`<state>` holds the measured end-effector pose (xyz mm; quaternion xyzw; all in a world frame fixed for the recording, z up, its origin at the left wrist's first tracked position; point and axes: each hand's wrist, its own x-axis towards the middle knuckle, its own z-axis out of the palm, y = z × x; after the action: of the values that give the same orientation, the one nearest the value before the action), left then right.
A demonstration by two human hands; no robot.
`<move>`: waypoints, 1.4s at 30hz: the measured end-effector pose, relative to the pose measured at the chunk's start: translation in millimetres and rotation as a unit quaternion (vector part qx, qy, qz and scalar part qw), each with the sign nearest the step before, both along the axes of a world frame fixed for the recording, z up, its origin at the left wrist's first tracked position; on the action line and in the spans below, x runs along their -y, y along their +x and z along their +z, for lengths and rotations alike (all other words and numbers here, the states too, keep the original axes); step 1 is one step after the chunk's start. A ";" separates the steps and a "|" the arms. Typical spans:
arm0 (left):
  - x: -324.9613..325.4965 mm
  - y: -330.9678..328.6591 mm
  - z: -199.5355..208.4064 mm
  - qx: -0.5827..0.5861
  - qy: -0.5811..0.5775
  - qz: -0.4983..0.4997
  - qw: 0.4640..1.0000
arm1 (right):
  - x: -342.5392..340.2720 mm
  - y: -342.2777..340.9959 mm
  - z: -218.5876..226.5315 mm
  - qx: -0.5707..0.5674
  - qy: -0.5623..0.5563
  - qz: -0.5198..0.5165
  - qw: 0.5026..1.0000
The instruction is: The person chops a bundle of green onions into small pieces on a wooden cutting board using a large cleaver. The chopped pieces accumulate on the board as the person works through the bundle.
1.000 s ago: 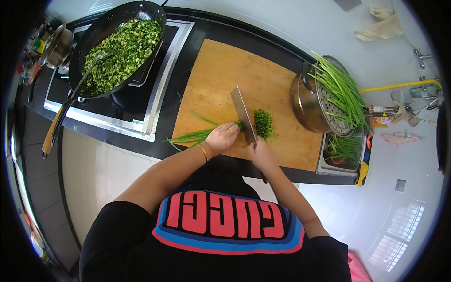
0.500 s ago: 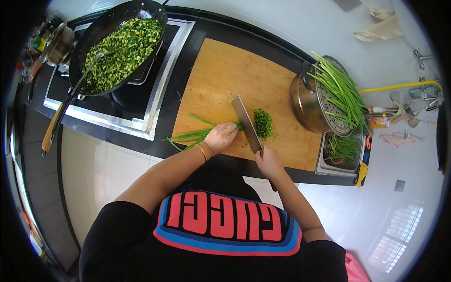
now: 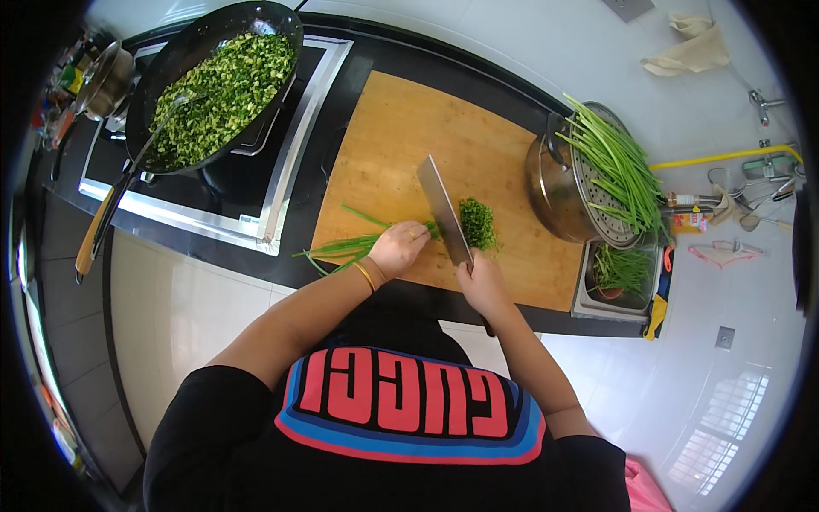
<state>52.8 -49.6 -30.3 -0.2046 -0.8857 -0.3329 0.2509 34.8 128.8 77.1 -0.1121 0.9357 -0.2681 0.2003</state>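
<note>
My right hand (image 3: 484, 284) is closed round the handle of a cleaver (image 3: 444, 211), whose broad blade slants up and to the left over the wooden cutting board (image 3: 426, 115). Just left of the blade, my left hand (image 3: 399, 249) presses down on a bunch of green chives (image 3: 341, 248) with curled fingers. The chives' loose ends stick out toward the board's left edge. A small pile of finely chopped chives (image 3: 478, 224) lies against the right side of the blade. Whether the cutting edge touches the board is hidden.
On the stove at the far left sits a wok (image 3: 294, 34) of chopped greens with a long-handled spatula (image 3: 158, 128). To the right, a steel steamer pot (image 3: 546, 188) carries long chives (image 3: 610, 162). Beside it, a metal tray (image 3: 597, 307) holds more greens. A saucepan (image 3: 109, 81) stands far left.
The cleaver and my right hand have shifted slightly up and away from me, close to the left fingers. My left hand still holds the chives in about the same place.
</note>
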 end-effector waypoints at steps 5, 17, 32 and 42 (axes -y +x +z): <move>-0.4 -0.8 1.7 -0.004 0.024 0.002 1.000 | -9.2 9.1 6.0 0.020 0.072 0.025 0.997; 0.1 -0.5 3.6 -0.016 0.008 0.007 1.000 | -11.8 8.3 3.1 0.033 0.060 0.038 0.997; -2.6 -1.9 12.9 -0.005 -0.012 0.026 1.000 | 5.4 -7.6 -2.0 -0.025 -0.020 -0.016 0.999; 5.1 4.5 15.4 0.002 -0.049 0.014 0.999 | -13.5 15.8 3.9 0.005 0.018 0.024 1.000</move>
<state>57.3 -54.7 -15.0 -0.2036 -0.9044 -0.2855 0.2431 50.6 142.3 81.0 -0.1298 0.9361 -0.2473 0.2137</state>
